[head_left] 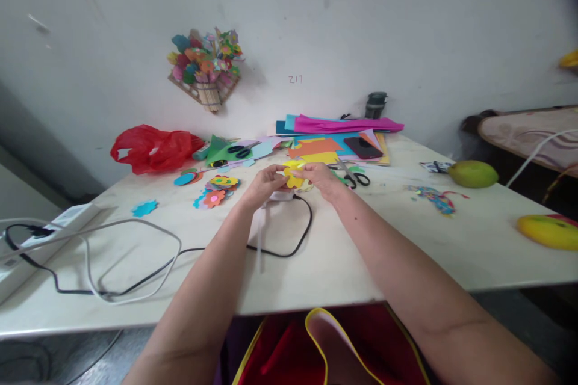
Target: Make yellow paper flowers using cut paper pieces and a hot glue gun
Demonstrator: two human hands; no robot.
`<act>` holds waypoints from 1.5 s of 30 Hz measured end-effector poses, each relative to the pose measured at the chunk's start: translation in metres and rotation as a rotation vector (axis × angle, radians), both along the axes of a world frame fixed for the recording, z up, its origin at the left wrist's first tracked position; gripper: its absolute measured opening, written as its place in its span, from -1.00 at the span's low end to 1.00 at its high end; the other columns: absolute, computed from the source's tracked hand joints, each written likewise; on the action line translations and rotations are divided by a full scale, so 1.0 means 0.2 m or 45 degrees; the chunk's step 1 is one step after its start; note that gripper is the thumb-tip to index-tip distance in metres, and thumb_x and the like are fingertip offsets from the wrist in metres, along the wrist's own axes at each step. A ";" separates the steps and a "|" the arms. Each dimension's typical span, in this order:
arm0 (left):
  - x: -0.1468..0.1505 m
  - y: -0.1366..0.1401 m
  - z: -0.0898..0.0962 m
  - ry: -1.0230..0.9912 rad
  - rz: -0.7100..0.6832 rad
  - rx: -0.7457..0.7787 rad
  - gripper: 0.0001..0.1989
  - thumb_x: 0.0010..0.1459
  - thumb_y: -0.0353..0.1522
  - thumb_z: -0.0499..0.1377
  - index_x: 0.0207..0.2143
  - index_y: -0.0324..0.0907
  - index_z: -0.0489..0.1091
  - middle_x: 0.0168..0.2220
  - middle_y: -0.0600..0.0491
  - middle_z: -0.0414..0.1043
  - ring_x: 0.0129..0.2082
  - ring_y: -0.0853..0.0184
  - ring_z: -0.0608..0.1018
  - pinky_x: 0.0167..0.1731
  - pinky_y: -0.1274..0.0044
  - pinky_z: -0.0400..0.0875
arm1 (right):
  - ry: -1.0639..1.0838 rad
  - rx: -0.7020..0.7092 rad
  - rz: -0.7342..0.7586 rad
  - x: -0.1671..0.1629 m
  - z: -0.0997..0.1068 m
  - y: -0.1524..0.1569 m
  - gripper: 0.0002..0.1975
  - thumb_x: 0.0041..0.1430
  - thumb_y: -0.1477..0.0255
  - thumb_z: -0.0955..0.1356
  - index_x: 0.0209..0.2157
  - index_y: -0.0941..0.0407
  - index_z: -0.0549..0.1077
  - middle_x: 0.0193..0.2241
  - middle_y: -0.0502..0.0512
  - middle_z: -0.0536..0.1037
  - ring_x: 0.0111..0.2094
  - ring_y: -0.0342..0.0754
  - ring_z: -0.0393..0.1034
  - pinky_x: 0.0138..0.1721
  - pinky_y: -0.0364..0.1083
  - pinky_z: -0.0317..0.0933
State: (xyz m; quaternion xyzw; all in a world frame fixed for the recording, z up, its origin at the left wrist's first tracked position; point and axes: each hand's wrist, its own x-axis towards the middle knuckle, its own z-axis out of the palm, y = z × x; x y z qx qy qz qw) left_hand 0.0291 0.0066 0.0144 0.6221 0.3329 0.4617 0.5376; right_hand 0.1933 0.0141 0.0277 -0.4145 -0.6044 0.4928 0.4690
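Observation:
My left hand (266, 183) and my right hand (321, 179) meet over the middle of the white table (388, 234), both pinching a small yellow paper cut-out (293, 177) held just above the tabletop. Below my hands lies a white device with a black cable (289, 252) looping from it. A pile of coloured paper flowers (217, 190) lies just left of my left hand. Black-handled scissors (356, 178) rest right of my right hand.
Stacked coloured paper sheets (334, 132) with a dark phone (362, 147) sit at the back. A red plastic bag (151, 147) lies back left, a power strip (54, 225) far left. A green mango (472, 174) and a yellow mango (548, 231) lie right. Paper flowers hang on the wall (205, 66).

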 end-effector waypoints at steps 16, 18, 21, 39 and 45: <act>0.00 -0.01 0.01 0.107 0.123 -0.135 -0.69 -0.13 -0.26 0.28 -0.46 -0.28 0.26 -0.55 -0.06 0.49 -0.50 0.29 0.56 -0.44 0.52 0.45 | -0.026 0.032 0.018 0.00 -0.02 0.02 -0.61 -0.31 0.09 0.41 -0.64 0.16 0.36 -0.67 -0.03 0.36 -0.58 -0.19 0.18 -0.53 -0.16 0.00; 0.00 0.00 0.00 0.080 0.112 -0.135 -0.69 -0.13 -0.26 0.29 -0.47 -0.28 0.26 -0.55 -0.05 0.49 -0.50 0.29 0.56 -0.42 0.50 0.46 | -0.018 0.040 0.042 0.02 -0.02 0.03 -0.57 -0.21 0.03 0.34 -0.59 0.17 0.40 -0.64 0.00 0.40 -0.57 -0.18 0.20 -0.52 -0.16 0.00; 0.00 0.00 0.00 0.055 0.101 -0.135 -0.69 -0.12 -0.26 0.28 -0.47 -0.28 0.25 -0.55 -0.04 0.49 -0.49 0.28 0.56 -0.41 0.49 0.46 | -0.003 0.030 0.024 0.03 -0.03 0.04 -0.56 -0.14 0.02 0.30 -0.56 0.16 0.42 -0.59 0.00 0.43 -0.56 -0.19 0.21 -0.50 -0.15 0.00; 0.01 0.00 -0.02 0.068 0.047 -0.132 -0.70 -0.09 -0.26 0.27 -0.43 -0.29 0.28 -0.51 -0.08 0.50 -0.44 0.28 0.57 -0.38 0.50 0.46 | 0.091 -0.063 -0.002 -0.01 -0.03 0.02 -0.65 -0.42 0.21 0.47 -0.61 0.17 0.40 -0.66 -0.05 0.37 -0.56 -0.20 0.19 -0.49 -0.14 0.06; 0.00 0.00 -0.02 0.059 0.073 -0.115 -0.70 -0.09 -0.26 0.27 -0.43 -0.29 0.28 -0.50 -0.06 0.50 -0.44 0.29 0.57 -0.38 0.52 0.46 | 0.073 -0.043 0.064 0.00 -0.04 0.03 -0.61 -0.33 0.12 0.43 -0.57 0.18 0.42 -0.59 0.00 0.43 -0.52 -0.18 0.23 -0.47 -0.15 0.07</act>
